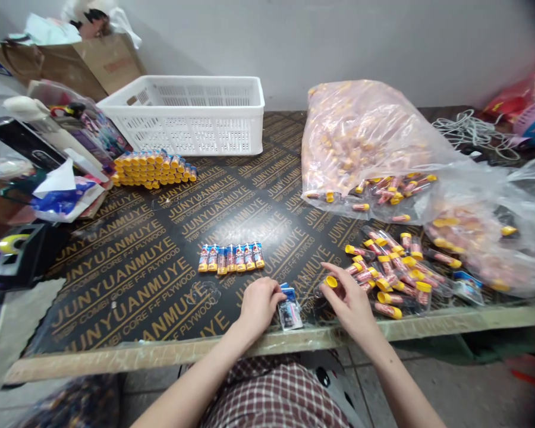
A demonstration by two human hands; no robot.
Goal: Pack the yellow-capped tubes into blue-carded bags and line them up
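Plaid cloth (258, 389), hands (261, 300) at packet (289, 312) and tube (331, 282), JUNYUANMUYE tabletop (158, 252)

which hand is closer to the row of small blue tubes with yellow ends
Left: the left hand sits just in front of the row, near its right end; the right hand is farther right, by loose pink tubes with yellow caps.
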